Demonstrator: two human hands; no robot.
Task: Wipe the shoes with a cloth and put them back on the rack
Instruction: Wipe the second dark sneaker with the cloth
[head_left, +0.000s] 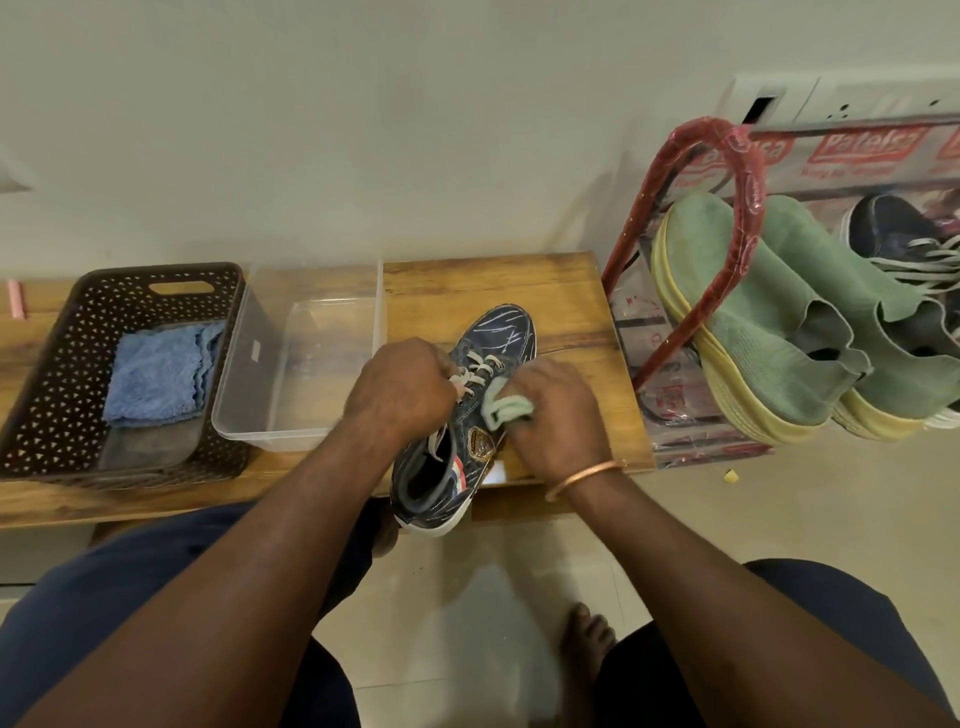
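**Position.** The denim shoe (467, 436) lies on the wooden surface (571, 291), toe toward the wall. Its heel projects past the near edge, over the floor.

**Hands.** The left hand (400, 384) has its fingers curled over the laces and upper, steadying the shoe. The right hand (556, 410) has its fingers closed round a green cloth (501, 405), pressing it to the shoe's right flank just above the badge.

**Hazards, as judged.**
- Overhanging heel: a firm wipe toward the person, or a relaxed left grip, could tip the shoe off the edge.
- Loose laces: these lie under the left fingers beside the cloth, and a stroke across them could snag and jerk the shoe.
- Bangle (582, 475) on the right wrist: it sits close to the shoe's collar and could catch there.
- Rack (748, 171), right of the shoe: it stands hard against the surface's end, with the green shoes (753, 322) leaning outward. A wide right elbow, or a hurried return of the shoe, could knock them loose.

**Clearances.**
- Beyond the toe: bare surface runs to the wall, room enough to slide the shoe fully on.
- Left of the shoe: a clear tub (260, 332) stands close, limiting leftward travel. Further left, a basket (52, 374) holds a blue cloth (156, 374).
- Right of the shoe: a strip of open surface before the rack.
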